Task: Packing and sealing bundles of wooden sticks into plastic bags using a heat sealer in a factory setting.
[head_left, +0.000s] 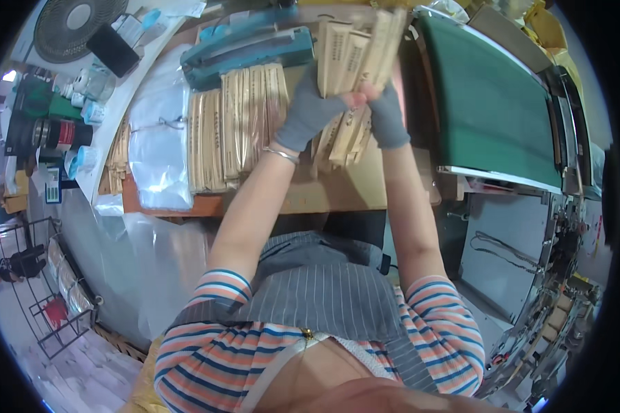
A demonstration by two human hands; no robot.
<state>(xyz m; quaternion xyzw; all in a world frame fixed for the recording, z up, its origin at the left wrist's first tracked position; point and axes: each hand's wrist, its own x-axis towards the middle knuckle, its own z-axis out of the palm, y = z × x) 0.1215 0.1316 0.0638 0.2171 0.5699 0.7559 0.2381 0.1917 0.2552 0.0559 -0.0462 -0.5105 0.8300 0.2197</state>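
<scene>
Both hands wear grey fingerless gloves and meet at the far middle of the table. My left hand and my right hand are closed around a bundle of slim tan printed packets, which look like paper-wrapped chopsticks. The bundle stands up from the hands, its right part blurred by motion. More such packets lie just below the hands. To the left of my left hand, rows of similar packets lie side by side, some in clear plastic. Behind those rows sits a long teal device, perhaps a bag sealer.
A stack of clear plastic bags lies left of the packets. On the right runs a green conveyor belt with a metal edge. A white shelf at the left bears a fan, a phone and jars. A wire rack stands lower left.
</scene>
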